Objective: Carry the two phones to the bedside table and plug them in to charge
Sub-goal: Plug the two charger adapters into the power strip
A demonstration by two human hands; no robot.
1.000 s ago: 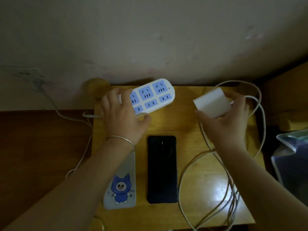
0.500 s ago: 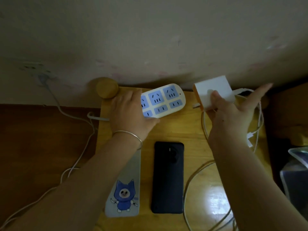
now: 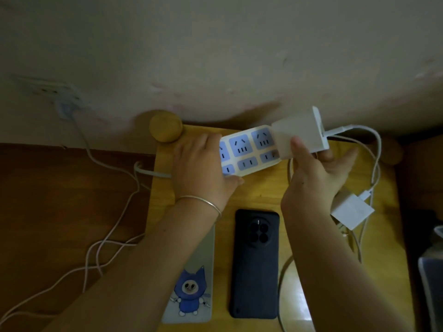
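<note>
Phones lay face-down on the table (image 3: 263, 188), black phone (image 3: 254, 264) beside cartoon phone (image 3: 191, 295), long axes toward the wall. Beyond them, the left hand (image 3: 201, 171) pinned the strip (image 3: 247, 152); the right hand (image 3: 314, 178) pinched the charger (image 3: 299, 133) at its right end.

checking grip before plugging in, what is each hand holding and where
Left hand grips white-and-blue plastic power strip at its cord end; right hand pinches white boxy charger by its sides.
</note>
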